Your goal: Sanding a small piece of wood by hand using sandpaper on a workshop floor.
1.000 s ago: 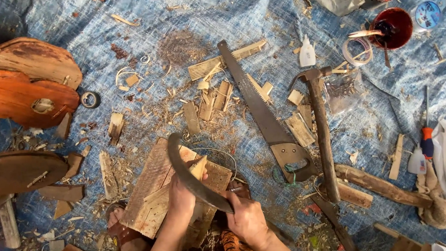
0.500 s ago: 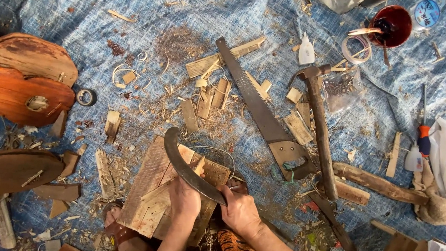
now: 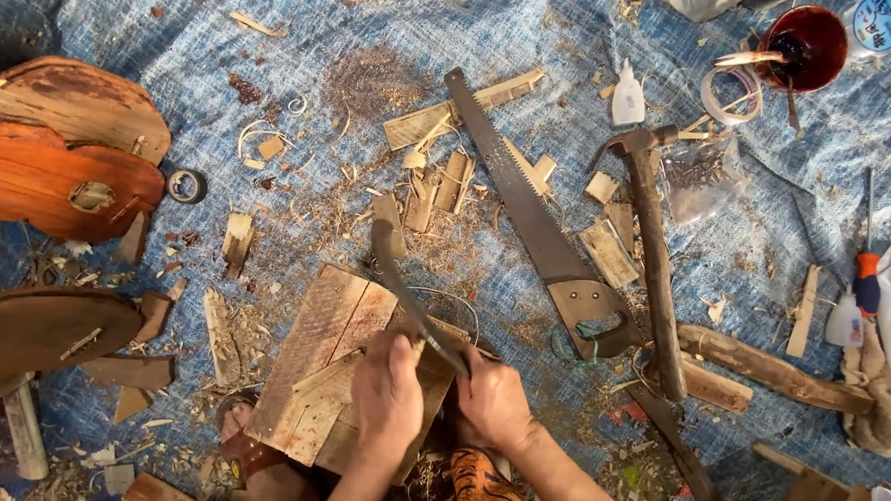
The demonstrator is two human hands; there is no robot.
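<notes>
Both hands on a curved dark blade (image 3: pixel 407 292), working low at the near edge of the blue tarp (image 3: pixel 436 30) on the floor. Right hand (image 3: pixel 490 404) wrapped tight round the handle end; left hand (image 3: pixel 387 401) closed just beside it, gripping a small wood piece against the blade, exact shape hidden under the fingers. Blade runs up and away from the hands, tip pointing toward the tarp's far side, lying over a slatted wooden board (image 3: pixel 321 371) that sits tilted under both hands. Handsaw (image 3: pixel 534 212) lies diagonally just right of the board, hammer (image 3: pixel 651 262) beside it, head toward the far edge. Screwdriver with orange grip (image 3: pixel 867 262) near the right edge, well apart. Dark red cup (image 3: pixel 802 50) at the far right corner. Rounded brown wooden panels (image 3: pixel 57 187) stacked along the left edge. Offcuts and shavings scattered all over the middle.
</notes>
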